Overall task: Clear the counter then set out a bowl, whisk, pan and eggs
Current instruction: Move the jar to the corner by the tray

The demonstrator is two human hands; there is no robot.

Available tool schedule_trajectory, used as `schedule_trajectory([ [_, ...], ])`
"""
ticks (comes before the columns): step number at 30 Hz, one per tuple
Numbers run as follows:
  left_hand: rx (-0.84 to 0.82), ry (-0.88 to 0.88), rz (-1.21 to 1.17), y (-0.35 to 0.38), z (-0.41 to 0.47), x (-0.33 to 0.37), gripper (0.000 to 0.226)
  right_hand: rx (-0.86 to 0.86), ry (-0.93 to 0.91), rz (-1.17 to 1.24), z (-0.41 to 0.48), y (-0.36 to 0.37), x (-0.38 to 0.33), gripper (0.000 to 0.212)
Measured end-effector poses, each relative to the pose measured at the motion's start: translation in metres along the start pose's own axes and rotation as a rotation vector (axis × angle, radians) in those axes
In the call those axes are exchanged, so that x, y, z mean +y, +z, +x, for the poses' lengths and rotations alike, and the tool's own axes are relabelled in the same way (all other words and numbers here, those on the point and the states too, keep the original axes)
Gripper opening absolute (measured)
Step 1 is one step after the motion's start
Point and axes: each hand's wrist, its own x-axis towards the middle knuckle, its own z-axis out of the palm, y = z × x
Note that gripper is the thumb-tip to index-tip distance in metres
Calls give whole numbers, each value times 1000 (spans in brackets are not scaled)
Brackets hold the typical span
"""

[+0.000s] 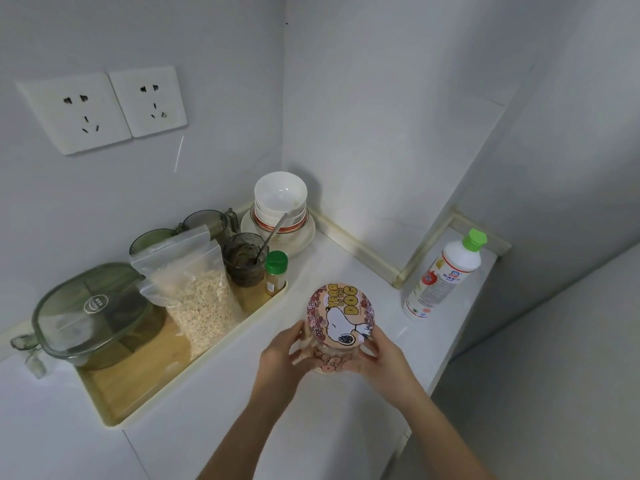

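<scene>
The left hand [282, 358] and the right hand [384, 358] are gripping a clear jar [332, 360] from opposite sides, fingers curled round its glass wall just under the pink cartoon-dog lid [341, 317]. Whether the jar is resting on the white counter [349, 268] or hanging just above it, I cannot tell, and its contents are not showing clearly. It is sitting toward the near side, just right of a cream-rimmed tray with a wooden floor [145, 372].

The tray is carrying most of the containers. At its near left a glass box with a green lid [93, 313] is lying closed, its inside too dim to read. Right of it a zip bag [201, 306] is standing upright, about half filled with pale oat flakes. Beyond the bag a glass cup [242, 268] is holding a dark greenish paste, with a metal spoon [273, 233] leaning out of it toward the far right. Just beside that cup a small spice bottle with a green cap [276, 273] is standing, yellowish powder inside. Two green see-through cups [152, 237] are showing behind the bag.

In the far corner a stack of white bowls [280, 195] is sitting on a plate [301, 242], the top bowl looking empty. Well apart, at the far right, a white bottle with a green cap [443, 278] is standing upright.
</scene>
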Motion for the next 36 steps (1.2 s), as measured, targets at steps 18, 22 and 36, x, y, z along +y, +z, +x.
schedule_trajectory([
  [18, 191, 62, 11, 44, 110, 1, 56, 239, -177, 146, 96, -1, -7, 62],
  [22, 227, 120, 69, 50, 140, 3, 54, 243, -183, 186, 126, -7, -8, 58],
  [36, 393, 134, 144, 63, 173, 3, 53, 238, -223, 213, 175, -11, 3, 60],
])
